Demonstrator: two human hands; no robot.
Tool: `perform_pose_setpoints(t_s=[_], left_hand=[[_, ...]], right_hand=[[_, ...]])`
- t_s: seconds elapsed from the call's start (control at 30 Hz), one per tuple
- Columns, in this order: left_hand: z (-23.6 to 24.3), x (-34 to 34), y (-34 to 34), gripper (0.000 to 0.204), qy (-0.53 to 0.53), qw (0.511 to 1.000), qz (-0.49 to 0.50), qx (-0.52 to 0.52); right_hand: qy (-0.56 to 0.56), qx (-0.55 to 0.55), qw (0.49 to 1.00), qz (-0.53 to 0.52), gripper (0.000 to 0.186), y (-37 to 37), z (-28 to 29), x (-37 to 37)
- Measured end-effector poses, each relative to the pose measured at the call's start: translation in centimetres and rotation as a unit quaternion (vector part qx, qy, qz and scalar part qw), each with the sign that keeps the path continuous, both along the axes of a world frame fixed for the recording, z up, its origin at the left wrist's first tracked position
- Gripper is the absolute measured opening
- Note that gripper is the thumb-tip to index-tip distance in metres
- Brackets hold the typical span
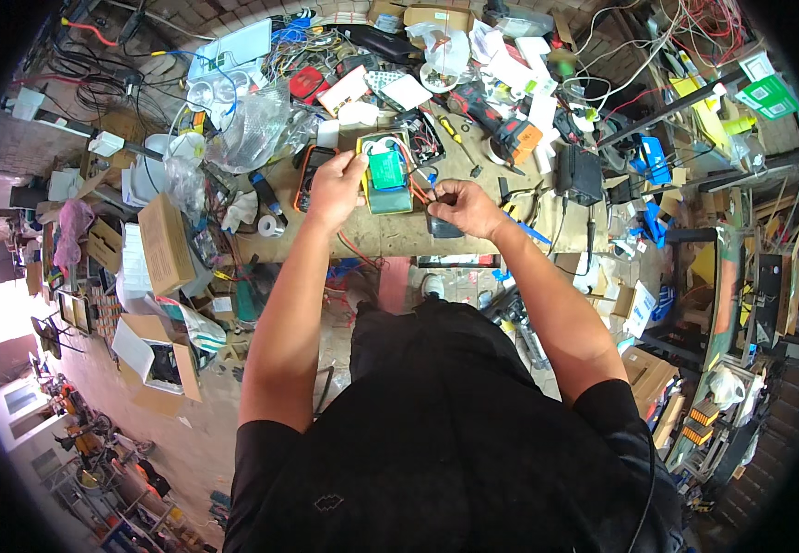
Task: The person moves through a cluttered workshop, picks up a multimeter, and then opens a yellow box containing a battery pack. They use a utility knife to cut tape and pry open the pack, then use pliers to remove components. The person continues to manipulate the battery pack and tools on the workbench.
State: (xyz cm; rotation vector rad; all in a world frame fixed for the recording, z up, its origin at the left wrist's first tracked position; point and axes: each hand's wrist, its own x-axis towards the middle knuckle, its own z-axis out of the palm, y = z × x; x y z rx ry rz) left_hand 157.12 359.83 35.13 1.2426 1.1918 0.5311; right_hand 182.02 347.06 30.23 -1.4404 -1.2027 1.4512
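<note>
On the workbench in front of me lies an open box-like case with a yellow rim [386,200]. Inside it sits a green block [385,170] with a white round part behind. My left hand [335,191] grips the left edge of this case between thumb and fingers. Red-orange wires [418,187] run from the case's right side toward my right hand [467,208]. That hand is closed in a pinch just right of the case; the small thing in its fingertips is too small to make out. A dark flat object [442,227] lies under it.
Behind the case is an orange-edged multimeter-like device [305,175], left. A yellow screwdriver [453,131], an orange-and-black power tool [514,140] and a black box-shaped adapter [580,175] lie right. Bubble wrap [254,136] and tangled wires crowd the back. A tape roll [270,226] sits near the front edge.
</note>
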Motion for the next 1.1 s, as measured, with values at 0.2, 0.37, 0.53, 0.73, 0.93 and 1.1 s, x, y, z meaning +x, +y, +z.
perform_pose_setpoints(t_s=[0.2,0.37,0.53,0.73,0.93,1.1], left_hand=[[1.4,0.4,-0.3,0.032,0.013,1.0,0.003,-0.014],[0.9,-0.6,0.3,0.033,-0.002,1.0,0.005,-0.025],[0.7,-0.5,0.0,0.042,0.034,0.999,0.01,-0.033],[1.0,-0.7,-1.5,0.038,0.02,0.999,0.003,-0.042],[0.8,-2.9,-4.8,0.037,0.012,0.998,0.035,-0.05],[-1.6,-5.9,-8.0,0.036,-0.051,0.997,0.028,-0.051]], right_hand=[[0.004,0.025,0.999,-0.037,0.008,-1.2,-1.3,-0.7],[0.006,0.028,0.999,-0.04,0.016,-1.4,-0.6,-0.5],[0.04,-0.016,0.999,0.004,0.032,-1.2,1.5,-1.0],[-0.067,-0.049,0.995,0.054,0.045,-1.3,1.8,-2.7],[-0.121,-0.034,0.985,0.12,0.053,-2.5,3.9,-3.5],[-0.214,-0.008,0.962,0.169,0.07,-3.8,2.7,-4.5]])
